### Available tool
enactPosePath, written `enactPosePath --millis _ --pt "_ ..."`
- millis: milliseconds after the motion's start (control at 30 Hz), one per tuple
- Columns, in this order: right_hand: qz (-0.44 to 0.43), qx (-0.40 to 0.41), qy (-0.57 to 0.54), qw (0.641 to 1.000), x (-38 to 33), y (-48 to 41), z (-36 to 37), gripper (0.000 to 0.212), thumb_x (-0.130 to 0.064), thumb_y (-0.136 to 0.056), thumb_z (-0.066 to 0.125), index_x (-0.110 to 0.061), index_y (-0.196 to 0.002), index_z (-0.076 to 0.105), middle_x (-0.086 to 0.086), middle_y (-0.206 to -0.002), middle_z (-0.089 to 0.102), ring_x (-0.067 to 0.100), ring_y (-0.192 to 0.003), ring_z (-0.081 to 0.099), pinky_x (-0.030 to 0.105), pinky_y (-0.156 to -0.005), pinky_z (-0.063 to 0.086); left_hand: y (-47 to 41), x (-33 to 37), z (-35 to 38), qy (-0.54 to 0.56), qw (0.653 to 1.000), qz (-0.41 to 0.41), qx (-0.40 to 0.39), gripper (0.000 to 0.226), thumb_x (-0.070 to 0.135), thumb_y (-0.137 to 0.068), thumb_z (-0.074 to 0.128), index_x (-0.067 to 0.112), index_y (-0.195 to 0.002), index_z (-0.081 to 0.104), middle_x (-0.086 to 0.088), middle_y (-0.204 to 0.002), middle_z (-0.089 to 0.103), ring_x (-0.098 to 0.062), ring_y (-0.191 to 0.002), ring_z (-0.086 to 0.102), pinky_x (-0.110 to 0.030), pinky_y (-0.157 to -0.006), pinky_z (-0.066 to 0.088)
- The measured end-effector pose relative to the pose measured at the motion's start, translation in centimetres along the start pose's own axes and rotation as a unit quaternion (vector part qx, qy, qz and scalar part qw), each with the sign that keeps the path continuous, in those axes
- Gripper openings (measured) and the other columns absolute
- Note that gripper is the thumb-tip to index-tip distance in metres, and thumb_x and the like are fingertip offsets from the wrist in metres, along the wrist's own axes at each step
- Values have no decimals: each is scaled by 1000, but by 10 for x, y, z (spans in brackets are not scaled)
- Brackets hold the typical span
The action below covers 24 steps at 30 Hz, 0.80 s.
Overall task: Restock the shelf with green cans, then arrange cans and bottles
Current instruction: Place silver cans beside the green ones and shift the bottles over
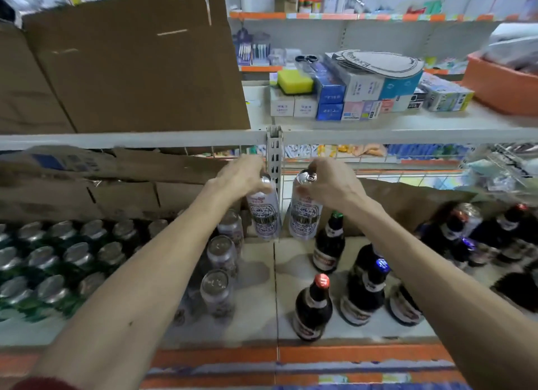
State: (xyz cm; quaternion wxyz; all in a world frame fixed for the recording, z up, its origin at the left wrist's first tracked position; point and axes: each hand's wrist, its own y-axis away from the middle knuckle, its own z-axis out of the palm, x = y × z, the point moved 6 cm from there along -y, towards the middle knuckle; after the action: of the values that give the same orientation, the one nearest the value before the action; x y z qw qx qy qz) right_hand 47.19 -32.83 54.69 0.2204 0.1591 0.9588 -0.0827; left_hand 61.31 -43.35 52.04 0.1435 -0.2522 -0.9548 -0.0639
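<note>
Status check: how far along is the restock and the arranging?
Apparently done: green cans fill the left of the shelf in rows. In hand: the left hand grips the left white can, the right hand the right white can, both by their tops. To do: the dark bottles stand scattered.

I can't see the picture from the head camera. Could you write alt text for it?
The left hand and the right hand hold two tall white cans by their tops, side by side at the back of a shop shelf. To the left stand green cans; to the right, dark bottles.
</note>
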Motion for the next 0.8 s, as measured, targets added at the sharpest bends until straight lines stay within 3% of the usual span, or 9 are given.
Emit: enactPosePath --millis 200,333,533,800 --pt "19 -12 -15 1000 22 4 28 38 -32 -84 72 -9 -111 59 10 -110 65 32 -95 62 45 -83 53 -1 -5 39 -29 999 -2 -28 31 42 -78 77 18 -96 70 -3 -100 71 -25 -87 66 -41 -80 54" --pt "33 -19 -8 999 38 0 42 42 -37 -85 72 -10 -112 56 11 -111 65 33 -95 61 44 -82 53 -1 -6 56 -61 998 -6 -32 26 41 -79 74 21 -95 69 -3 -98 69 -27 -84 62 -35 -70 46" --pt "42 -15 -11 999 47 -6 67 40 -35 -85 69 -13 -115 55 12 -114 65 36 -101 62 40 -80 51 -9 -11 73 -92 995 -17 -34 19 36 -82 72 21 -90 64 -2 -95 65 -25 -80 55 -35 -70 44" --pt "67 -42 -19 997 61 -27 105 37 -25 -85 60 -6 -114 47 14 -97 65 38 -90 63 37 -68 46 -25 -24 99 -46 998 -3 -36 27 36 -83 71 18 -100 61 -7 -105 61 -28 -97 57 -43 -82 53"
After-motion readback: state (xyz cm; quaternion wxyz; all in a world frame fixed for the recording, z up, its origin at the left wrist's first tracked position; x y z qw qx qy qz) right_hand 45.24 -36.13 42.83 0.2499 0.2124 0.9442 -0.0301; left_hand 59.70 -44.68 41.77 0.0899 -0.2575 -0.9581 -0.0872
